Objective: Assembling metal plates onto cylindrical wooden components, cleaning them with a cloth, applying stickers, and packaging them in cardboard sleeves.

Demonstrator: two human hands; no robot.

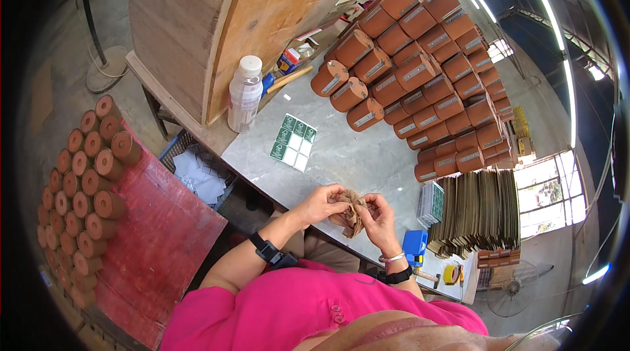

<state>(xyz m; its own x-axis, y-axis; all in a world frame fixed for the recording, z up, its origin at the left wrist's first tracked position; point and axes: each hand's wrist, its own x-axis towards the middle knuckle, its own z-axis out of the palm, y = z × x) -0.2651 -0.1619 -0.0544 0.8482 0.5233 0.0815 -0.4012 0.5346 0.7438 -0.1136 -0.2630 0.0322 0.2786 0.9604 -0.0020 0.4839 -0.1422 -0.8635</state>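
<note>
- Left hand [323,204] and right hand [379,213] both pinching brown paper [350,216] at table [348,154] near edge.
- Sticker sheet [293,141] mid-table, bottle [245,94] at left edge.

Open grey tabletop [341,154] ahead, broken only by sticker sheet [293,141]. Blocked beyond-right by stacked brown cylinders [420,75], right by flat paper-bag bundle [479,210], left by plastic bottle [245,93] and wooden crate [216,22].
</note>
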